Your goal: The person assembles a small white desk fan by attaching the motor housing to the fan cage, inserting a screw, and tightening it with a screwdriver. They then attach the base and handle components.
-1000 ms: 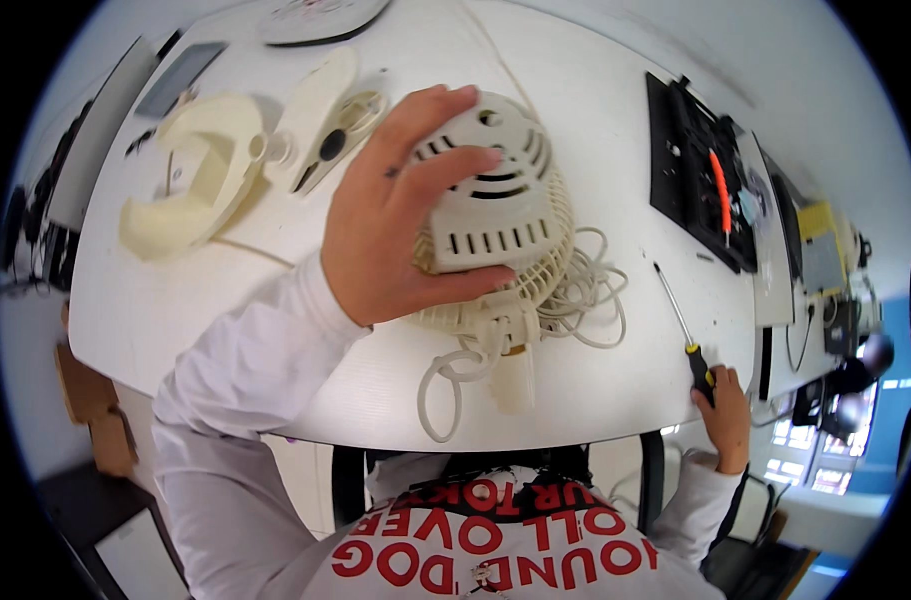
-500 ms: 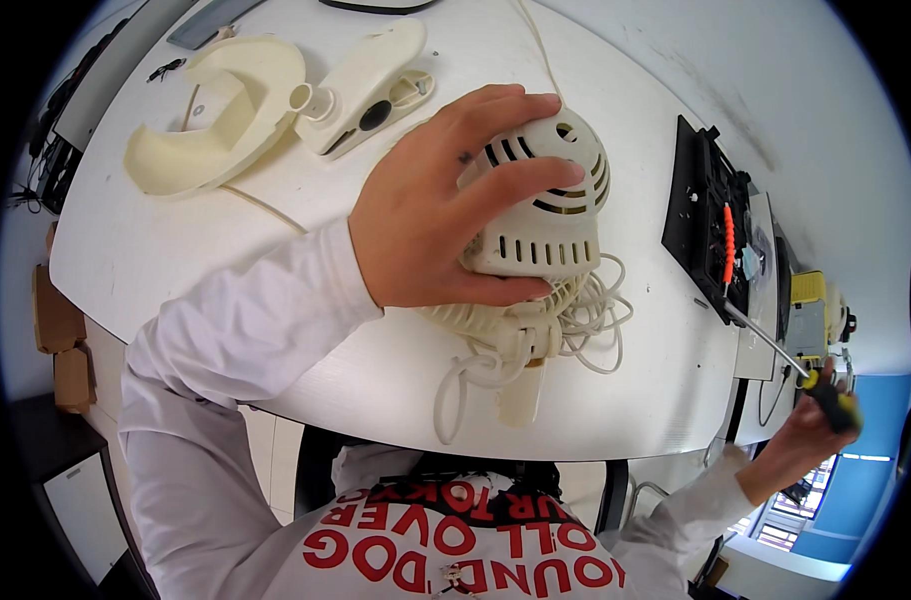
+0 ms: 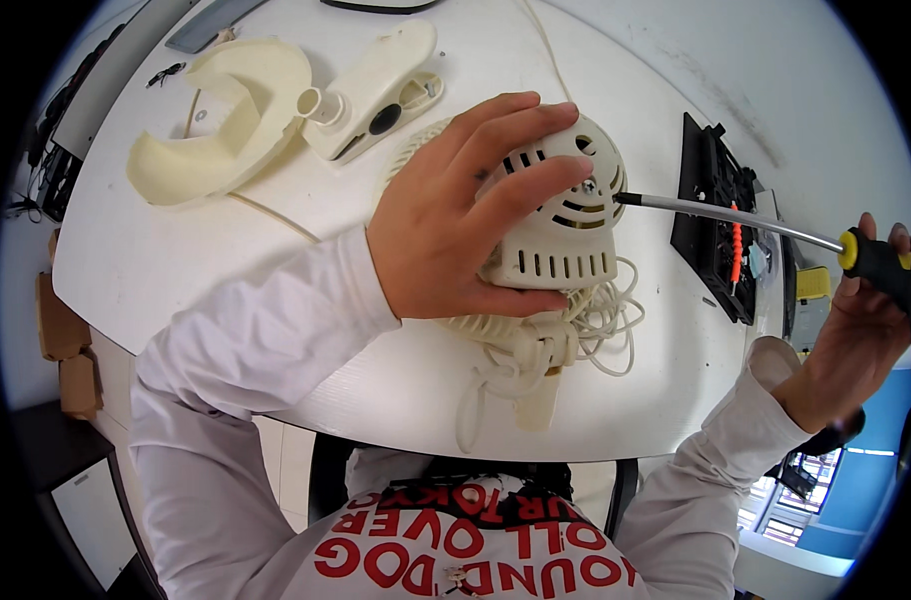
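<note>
My left hand (image 3: pixel 465 200) spreads over the cream plastic motor housing of a fan (image 3: pixel 565 240) and grips it, thumb along the near side and fingers across the slotted end. A screw shows among the slots beside my index fingertip. At the right, my right hand (image 3: pixel 855 330) is closed around the black and yellow handle of a screwdriver (image 3: pixel 735 214). Its dark tip points left at the housing's slotted end; whether it touches cannot be told. Beneath the housing, the fan's round grille (image 3: pixel 407 160) is partly hidden by my left hand. A coiled white cord (image 3: pixel 615 325) lies beside it.
A curved cream cover (image 3: pixel 275 85) and a cream clip-shaped stand part (image 3: pixel 395 65) lie at the far left of the white table (image 3: pixel 245 330). An open black tool case (image 3: pixel 710 210) holding an orange-red tool (image 3: pixel 735 245) lies at the right. Cardboard boxes (image 3: pixel 65 325) stand beyond the left edge.
My right hand has risen with the screwdriver, whose tip has swung from beside the tool case to the housing. My left hand and the housing have shifted slightly in view, the grip unchanged.
</note>
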Tool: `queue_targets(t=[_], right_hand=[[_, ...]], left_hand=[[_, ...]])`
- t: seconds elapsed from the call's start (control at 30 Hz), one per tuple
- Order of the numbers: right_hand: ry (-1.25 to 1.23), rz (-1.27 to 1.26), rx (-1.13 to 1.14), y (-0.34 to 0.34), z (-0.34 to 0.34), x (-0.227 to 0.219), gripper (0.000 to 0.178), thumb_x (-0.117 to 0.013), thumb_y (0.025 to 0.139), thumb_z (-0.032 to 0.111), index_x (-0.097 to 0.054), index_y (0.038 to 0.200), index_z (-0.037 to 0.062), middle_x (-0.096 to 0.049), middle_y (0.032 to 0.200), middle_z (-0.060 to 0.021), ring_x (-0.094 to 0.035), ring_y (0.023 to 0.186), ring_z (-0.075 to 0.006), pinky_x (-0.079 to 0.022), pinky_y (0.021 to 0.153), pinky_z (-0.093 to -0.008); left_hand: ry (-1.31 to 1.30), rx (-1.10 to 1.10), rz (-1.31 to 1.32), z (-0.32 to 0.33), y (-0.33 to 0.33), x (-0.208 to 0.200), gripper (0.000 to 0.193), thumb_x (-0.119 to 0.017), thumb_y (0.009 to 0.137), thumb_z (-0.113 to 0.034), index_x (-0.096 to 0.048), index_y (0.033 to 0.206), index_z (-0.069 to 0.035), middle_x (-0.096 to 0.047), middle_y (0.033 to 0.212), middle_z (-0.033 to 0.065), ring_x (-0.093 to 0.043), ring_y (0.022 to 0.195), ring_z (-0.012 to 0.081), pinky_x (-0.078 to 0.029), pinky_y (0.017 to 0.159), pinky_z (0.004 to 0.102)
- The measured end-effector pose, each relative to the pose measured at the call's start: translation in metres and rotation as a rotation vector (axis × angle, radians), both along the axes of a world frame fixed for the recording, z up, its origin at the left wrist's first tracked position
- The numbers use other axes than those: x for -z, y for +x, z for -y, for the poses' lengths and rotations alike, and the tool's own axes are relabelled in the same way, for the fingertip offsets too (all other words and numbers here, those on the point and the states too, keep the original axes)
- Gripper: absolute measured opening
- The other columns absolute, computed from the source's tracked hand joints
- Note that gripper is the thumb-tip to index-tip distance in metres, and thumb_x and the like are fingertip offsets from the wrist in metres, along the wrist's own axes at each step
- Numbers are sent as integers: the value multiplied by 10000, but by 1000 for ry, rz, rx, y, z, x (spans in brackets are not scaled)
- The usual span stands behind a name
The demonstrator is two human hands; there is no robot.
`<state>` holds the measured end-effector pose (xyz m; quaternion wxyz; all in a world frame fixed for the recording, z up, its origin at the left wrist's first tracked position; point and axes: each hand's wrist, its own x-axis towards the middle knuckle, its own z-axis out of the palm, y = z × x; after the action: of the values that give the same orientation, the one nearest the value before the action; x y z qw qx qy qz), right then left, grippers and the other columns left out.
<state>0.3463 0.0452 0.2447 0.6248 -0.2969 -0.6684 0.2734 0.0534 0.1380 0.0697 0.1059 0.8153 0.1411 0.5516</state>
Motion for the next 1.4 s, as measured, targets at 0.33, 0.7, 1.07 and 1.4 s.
queue_targets(t=[0.33, 0.7, 1.07, 1.4], right_hand=[[96, 163, 270, 8, -4, 10, 441, -532, 957, 252, -423, 1326, 38, -470, 1311, -190, -476, 1215, -423, -563, 852, -338], [38, 126, 202, 11, -1, 9, 428, -545, 950, 249, -430, 1315, 57, -474, 1294, -185, -490, 1207, -412, -569, 816, -329], [-1, 76, -16, -3, -22, 0, 437, -485, 952, 394, -444, 1214, 46, -578, 1125, -128, -612, 1018, -383, -616, 713, -321], [-102, 18, -449, -4, -48, -31, 495, -569, 905, 371, -363, 1264, 97, -617, 1097, -197, -598, 962, -511, -609, 690, -501]], left_hand=[[-13, -11, 7, 1, -1, 0, 792, -839, 559, -355, -480, 1215, -94, -436, 1339, 157, -465, 1178, 392, -471, 910, 457], [-7, -12, -80, 3, -5, -2, 780, -882, 507, -290, -530, 1194, -172, -408, 1373, 201, -439, 1212, 440, -446, 946, 510], [-7, -3, -54, 3, -3, -1, 797, -878, 518, -312, -523, 1218, -174, -401, 1378, 213, -442, 1215, 450, -449, 947, 514], [6, 7, -45, 4, -2, 2, 854, -880, 547, -321, -467, 1279, -172, -382, 1389, 235, -419, 1238, 466, -465, 953, 506]])
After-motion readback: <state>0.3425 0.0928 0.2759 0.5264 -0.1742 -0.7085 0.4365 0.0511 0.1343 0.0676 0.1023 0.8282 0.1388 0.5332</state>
